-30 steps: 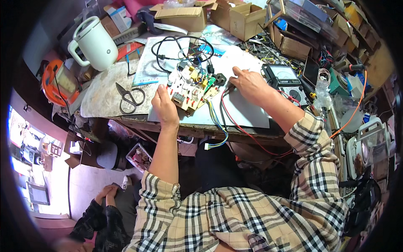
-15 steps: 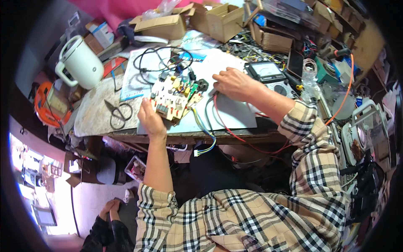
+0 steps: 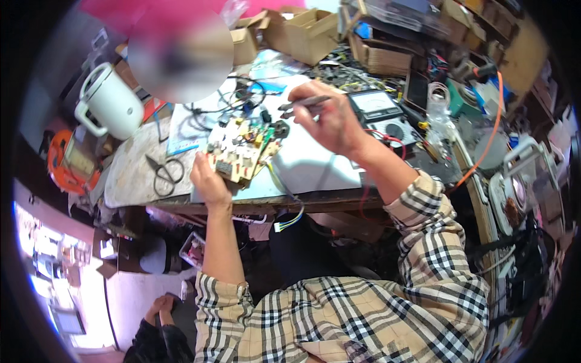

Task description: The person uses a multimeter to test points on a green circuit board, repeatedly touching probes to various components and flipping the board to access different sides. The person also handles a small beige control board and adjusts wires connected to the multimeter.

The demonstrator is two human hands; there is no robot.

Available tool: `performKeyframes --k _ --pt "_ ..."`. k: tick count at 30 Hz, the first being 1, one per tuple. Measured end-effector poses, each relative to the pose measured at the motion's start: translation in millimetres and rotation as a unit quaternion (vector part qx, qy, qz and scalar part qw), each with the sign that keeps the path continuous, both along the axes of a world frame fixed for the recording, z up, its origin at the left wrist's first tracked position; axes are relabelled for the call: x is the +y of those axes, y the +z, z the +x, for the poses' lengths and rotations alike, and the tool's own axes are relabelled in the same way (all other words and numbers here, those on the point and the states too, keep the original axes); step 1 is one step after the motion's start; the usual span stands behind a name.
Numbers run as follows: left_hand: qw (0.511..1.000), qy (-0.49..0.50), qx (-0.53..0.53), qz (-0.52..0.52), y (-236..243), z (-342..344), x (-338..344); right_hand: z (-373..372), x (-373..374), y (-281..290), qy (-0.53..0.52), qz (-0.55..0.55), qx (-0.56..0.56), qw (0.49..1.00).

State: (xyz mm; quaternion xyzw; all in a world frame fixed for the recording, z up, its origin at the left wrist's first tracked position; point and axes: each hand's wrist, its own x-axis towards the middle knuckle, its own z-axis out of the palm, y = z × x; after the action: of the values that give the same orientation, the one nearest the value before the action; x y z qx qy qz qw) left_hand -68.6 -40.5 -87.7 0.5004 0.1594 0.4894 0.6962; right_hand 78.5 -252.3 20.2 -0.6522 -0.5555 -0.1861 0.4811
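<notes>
My left hand grips the near left edge of a pale circuit board, which carries many components and a small dark display. Its fingers are partly hidden by the board. Over the white paper, right of the board, my right hand is closed around dark, pen-like test probes; their tips point toward the board without touching it. Behind my right wrist lies an analog multimeter with a red lead beside it. A bundle of colored wires with a white plug hangs from the board past the table's edge.
Black-handled scissors and a pale green mug are on the left. A large blurred round thing covers the back left. Cardboard boxes and loose parts crowd the back. Another person's hands show at lower left.
My right hand has lifted from the paper and turned, bringing the probes into sight. A blurred round thing has come into view at the back left. My left hand still holds the board.
</notes>
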Motion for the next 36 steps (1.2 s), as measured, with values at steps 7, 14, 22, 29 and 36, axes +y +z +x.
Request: performKeyframes --k 7,14,22,29,36 --pt "1.0 -0.009 -0.004 -0.028 2.2 -3.2 -3.0 -2.0 14.8 3.1 0.155 -0.045 0.328 0.931" --pt "1.0 -0.009 0.0 -0.018 10.6 -12.3 -7.2 -19.2 23.1 -6.8 0.139 -0.08 0.265 0.951" --pt "0.997 0.035 0.036 0.052 17.3 -16.3 -15.4 -26.8 23.5 -15.1 0.111 -0.07 0.135 0.982" --pt "0.999 0.004 -0.023 -0.026 13.0 -17.1 -11.6 -5.4 22.1 -13.9 0.144 0.032 0.381 0.913" --pt "0.997 -0.03 -0.037 -0.052 14.9 -19.1 -11.7 -9.3 20.6 -18.7 0.177 0.015 0.34 0.923"
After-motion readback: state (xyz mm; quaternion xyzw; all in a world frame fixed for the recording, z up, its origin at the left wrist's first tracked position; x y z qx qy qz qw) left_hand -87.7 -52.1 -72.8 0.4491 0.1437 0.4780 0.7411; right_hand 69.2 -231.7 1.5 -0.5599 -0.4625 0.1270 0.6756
